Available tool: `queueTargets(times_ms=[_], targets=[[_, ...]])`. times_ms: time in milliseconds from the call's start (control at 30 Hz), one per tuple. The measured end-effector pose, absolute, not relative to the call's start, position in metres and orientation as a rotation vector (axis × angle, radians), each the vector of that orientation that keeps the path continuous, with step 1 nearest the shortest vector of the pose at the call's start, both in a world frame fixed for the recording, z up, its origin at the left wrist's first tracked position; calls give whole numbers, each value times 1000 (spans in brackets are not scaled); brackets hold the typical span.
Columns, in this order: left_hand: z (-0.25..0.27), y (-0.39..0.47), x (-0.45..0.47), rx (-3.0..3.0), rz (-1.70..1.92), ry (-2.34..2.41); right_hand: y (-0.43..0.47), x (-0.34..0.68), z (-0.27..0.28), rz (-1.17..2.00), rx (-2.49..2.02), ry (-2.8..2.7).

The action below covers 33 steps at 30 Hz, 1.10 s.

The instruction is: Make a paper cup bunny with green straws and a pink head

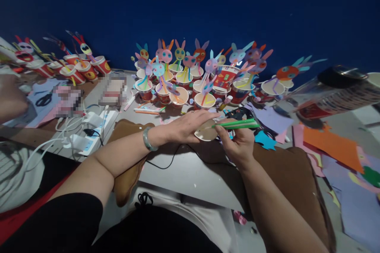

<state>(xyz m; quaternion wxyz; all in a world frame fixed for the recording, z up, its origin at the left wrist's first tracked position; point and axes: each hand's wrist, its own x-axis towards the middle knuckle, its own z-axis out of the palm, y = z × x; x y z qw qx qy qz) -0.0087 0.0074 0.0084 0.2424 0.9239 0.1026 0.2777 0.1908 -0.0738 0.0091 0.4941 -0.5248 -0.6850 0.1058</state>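
My left hand (185,126), with a bracelet at the wrist, is around a paper cup (204,133), its fingers along the far side. The cup's round beige face with a pale rim is turned up toward me. In my right hand (239,142) is a slim green-handled tool (240,123), gripped between thumb and fingers. Its thin tip points left at the round face; whether it goes through cannot be made out. Just beyond my hands stand several paper cups (178,97) with paper rabbit heads (166,56) on coloured stems.
A clear bottle (329,91) with a black lid lies tilted at right, near orange paper (332,144) and lilac sheets. A brown cushion (287,182) is under my right forearm. Left are a power strip (101,132), cables and more cups (86,71). Another person's blurred hand (12,101) shows far left.
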Motion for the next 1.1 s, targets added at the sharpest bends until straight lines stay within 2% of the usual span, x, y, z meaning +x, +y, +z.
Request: queueTargets(times_ms=[200,333,633,1100], targets=[[2,7,-11,2460,642,326,-72,191,7,132,-1299,-1727],[1,8,-10,2324,607,389,-71,194,1,251,-1347,-1678],[15,10,-5,2126,776,475,-71,188,-2,501,-1305,-1527],[18,6,-3,2105,808,544,-68,191,2,599,-1236,-1343]])
